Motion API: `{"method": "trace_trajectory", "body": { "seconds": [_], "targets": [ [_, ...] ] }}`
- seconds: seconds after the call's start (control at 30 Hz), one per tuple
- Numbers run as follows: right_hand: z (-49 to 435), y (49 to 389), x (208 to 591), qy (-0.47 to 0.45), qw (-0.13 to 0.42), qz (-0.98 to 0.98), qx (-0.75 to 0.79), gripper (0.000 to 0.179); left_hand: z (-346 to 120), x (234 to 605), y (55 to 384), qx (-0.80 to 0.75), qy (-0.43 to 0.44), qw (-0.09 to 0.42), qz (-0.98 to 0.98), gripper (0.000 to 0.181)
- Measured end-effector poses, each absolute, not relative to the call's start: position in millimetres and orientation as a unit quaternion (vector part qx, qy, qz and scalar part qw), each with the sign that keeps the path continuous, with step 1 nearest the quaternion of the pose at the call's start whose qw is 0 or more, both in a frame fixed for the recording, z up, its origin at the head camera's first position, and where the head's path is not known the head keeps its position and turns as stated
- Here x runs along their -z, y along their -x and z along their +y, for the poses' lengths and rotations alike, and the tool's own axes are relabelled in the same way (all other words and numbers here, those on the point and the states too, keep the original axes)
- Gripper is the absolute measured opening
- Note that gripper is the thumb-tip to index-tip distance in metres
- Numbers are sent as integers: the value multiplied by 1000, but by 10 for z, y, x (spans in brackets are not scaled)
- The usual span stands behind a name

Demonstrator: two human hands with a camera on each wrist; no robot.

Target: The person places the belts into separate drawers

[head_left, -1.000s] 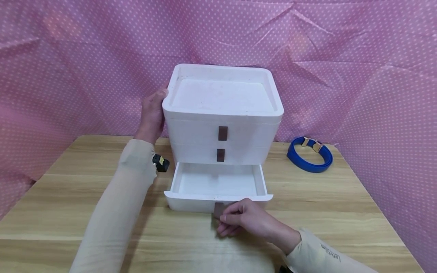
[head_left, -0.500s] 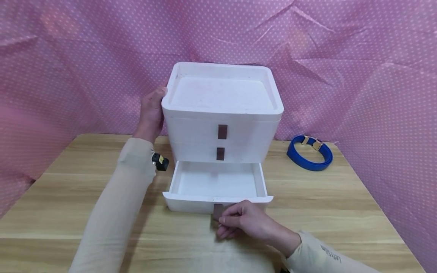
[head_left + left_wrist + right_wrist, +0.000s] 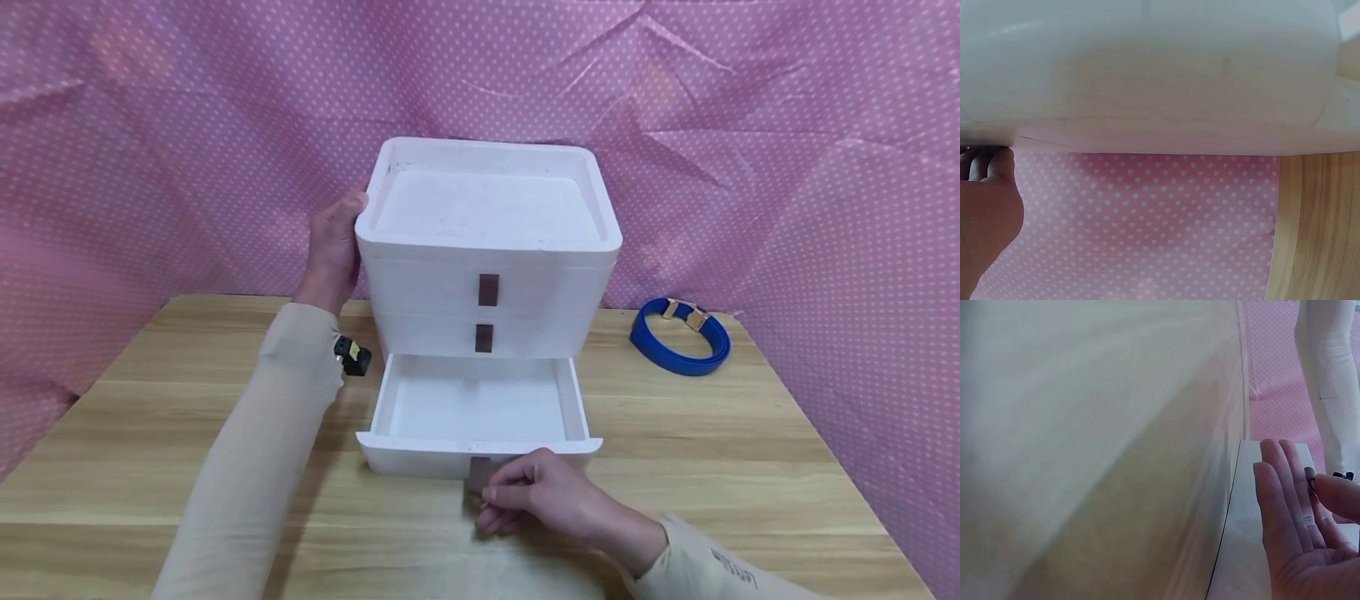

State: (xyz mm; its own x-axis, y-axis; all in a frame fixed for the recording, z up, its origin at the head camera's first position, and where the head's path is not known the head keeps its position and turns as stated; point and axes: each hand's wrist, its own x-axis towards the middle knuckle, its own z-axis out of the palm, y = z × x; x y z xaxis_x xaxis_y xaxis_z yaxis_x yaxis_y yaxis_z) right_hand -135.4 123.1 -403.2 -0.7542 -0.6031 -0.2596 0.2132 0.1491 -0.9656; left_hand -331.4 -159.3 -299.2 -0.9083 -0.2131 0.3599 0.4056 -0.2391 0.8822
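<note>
A white drawer cabinet (image 3: 427, 287) with a tray-like top stands at the middle of the table. Its bottom drawer (image 3: 390, 460) is pulled out and nothing lies inside it. My right hand (image 3: 551, 493) pinches the brown pull tab (image 3: 479, 473) on that drawer's front between thumb and fingers; the right wrist view shows the thumb (image 3: 1338, 495) against the tab's edge. My left hand (image 3: 332, 250) holds the cabinet's upper left side, thumb at the top rim. In the left wrist view its bent fingers (image 3: 1000, 164) are at the cabinet's wall, tips partly hidden.
On the wooden table (image 3: 750, 500), a coiled blue belt (image 3: 678, 362) with a gold buckle lies right of the cabinet. Pink dotted cloth (image 3: 750, 167) hangs behind and at both sides. Two upper drawers with brown tabs (image 3: 488, 290) are closed.
The bottom drawer has slid slightly farther out toward me, and my right hand has moved with its tab. My left hand stays on the cabinet.
</note>
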Motion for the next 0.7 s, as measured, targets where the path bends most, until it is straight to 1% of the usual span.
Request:
{"method": "trace_trajectory", "body": {
  "seconds": [0.3,0.53,0.6,0.7],
  "targets": [
    [1218,1304,4057,144,304,693,638,20,-1593,2995,3299,781,68,198,-588,32],
    [1248,1307,4063,136,320,701,623,21,-1598,2998,3303,777,73,198,-593,30],
    [1287,1315,4055,147,324,715,601,21,-1595,2999,3306,779,73,200,-590,27],
    [1403,1327,3995,193,329,741,553,23,-1585,3000,3309,782,67,197,-588,24]
  ]
}}
